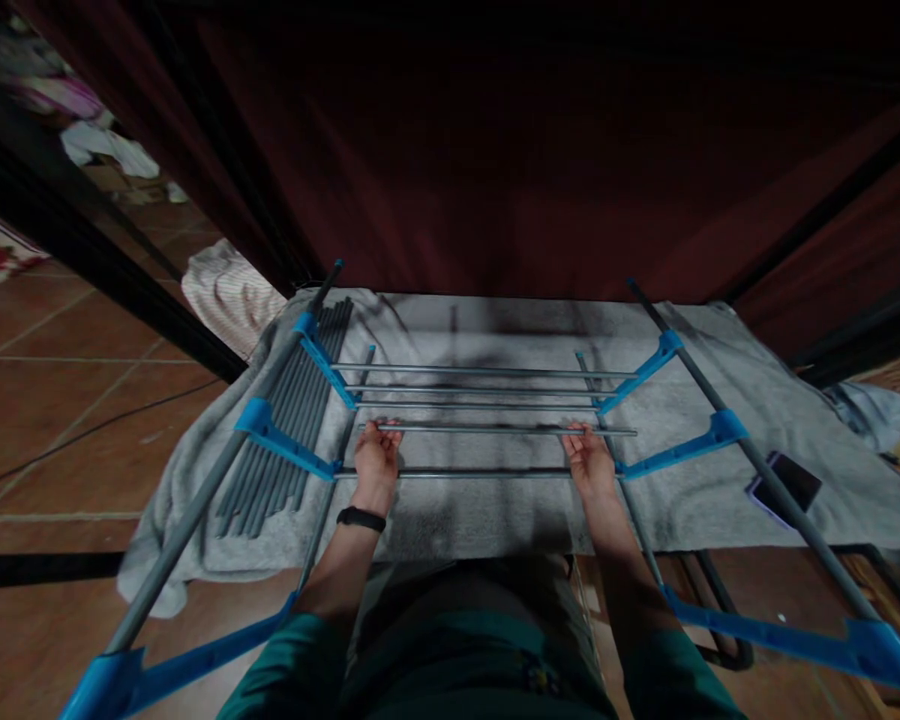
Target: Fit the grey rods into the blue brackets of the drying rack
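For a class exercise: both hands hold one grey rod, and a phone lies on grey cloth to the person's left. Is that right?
Not left: the head view shows the phone on the grey cloth to the person's right. The left hand and right hand hold one grey rod.

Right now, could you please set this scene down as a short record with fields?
Rod: held crosswise between both hands, right end free
Left hand: grips the rod near its left end
Right hand: grips it towards its right end
Wristband: on the left wrist
Rack: grey poles, blue brackets
Crossbars: four, spanning the brackets
Loose rods: side by side on the cloth, at left
Phone: on the cloth at right, partly behind a pole
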Motion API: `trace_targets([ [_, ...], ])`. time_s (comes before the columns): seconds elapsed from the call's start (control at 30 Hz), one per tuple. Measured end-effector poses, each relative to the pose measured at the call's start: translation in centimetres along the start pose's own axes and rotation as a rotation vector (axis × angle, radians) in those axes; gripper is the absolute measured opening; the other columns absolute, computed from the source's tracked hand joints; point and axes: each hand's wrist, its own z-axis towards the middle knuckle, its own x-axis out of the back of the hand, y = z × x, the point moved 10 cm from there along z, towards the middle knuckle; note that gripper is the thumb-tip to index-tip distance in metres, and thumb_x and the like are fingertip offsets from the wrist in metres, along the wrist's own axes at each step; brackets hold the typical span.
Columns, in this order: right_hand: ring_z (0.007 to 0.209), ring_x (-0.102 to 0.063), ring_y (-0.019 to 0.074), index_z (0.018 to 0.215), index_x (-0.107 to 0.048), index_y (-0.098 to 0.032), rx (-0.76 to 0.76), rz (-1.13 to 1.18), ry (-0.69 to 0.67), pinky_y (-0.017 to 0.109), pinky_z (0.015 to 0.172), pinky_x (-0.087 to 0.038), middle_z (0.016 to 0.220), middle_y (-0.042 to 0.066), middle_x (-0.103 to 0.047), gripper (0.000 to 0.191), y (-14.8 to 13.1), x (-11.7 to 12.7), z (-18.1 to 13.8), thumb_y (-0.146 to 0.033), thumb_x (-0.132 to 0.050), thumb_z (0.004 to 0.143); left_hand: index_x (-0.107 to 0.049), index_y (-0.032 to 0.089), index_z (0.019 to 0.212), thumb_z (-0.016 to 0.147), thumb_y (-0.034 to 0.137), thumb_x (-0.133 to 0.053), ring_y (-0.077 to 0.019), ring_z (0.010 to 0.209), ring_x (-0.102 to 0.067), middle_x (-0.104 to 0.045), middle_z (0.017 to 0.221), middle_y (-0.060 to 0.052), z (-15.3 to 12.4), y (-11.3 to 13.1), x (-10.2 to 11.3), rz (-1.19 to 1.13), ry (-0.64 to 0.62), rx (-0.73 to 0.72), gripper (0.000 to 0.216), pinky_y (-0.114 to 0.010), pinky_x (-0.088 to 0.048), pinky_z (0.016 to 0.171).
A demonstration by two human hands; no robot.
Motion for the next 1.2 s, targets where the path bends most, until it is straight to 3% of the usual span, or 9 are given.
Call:
trace_targets([
  [0.2,0.086,-0.071,0.0115,0.09,-0.066,-0.022,0.005,0.007,-0.021,0.029,0.089,-0.06,0.093,-0.002,-0.073,0.013,-0.11,-0.12,-0.05,-0.018,-0.073,0.079,-0.062,0.017,0.084,0.101,0.017,-0.048,-0.0132,0.075,-0.068,-0.068,0.079,-0.004,-0.18,0.07,-0.1,-0.004,-0.03,0.005,0.022,-0.027,-0.055,0.078],
  [0.47,0.086,-0.071,0.0124,0.088,-0.065,-0.022,0.016,-0.003,-0.032,0.03,0.089,-0.061,0.093,-0.001,-0.073,0.013,-0.14,-0.06,-0.1,-0.019,-0.074,0.079,-0.062,0.018,0.084,0.099,0.019,-0.055,-0.0136,0.078,-0.069,-0.068,0.081,-0.005,-0.18,-0.05,-0.26,-0.02,-0.048,0.01,0.017,-0.029,-0.056,0.084],
  [0.8,0.082,-0.07,0.0106,0.087,-0.067,-0.022,-0.013,0.009,-0.008,0.025,0.083,-0.06,0.089,-0.002,-0.073,0.008,0.06,-0.09,0.1,-0.017,-0.069,0.081,-0.06,0.017,0.081,0.099,0.018,-0.058,-0.0116,0.069,-0.066,-0.067,0.078,-0.003,0.18,-0.22,0.04,-0.019,-0.031,0.008,0.019,-0.027,-0.055,0.076],
  [1.2,0.083,-0.07,0.0137,0.086,-0.065,-0.024,0.003,-0.028,0.01,0.03,0.085,-0.061,0.088,-0.002,-0.072,0.01,0.02,0.11,0.4,-0.019,-0.071,0.079,-0.062,0.015,0.086,0.097,0.013,-0.06,-0.01,0.066,-0.064,-0.067,0.078,-0.002,0.13,-0.2,-0.26,-0.005,-0.064,0.005,0.012,-0.024,-0.054,0.073],
])
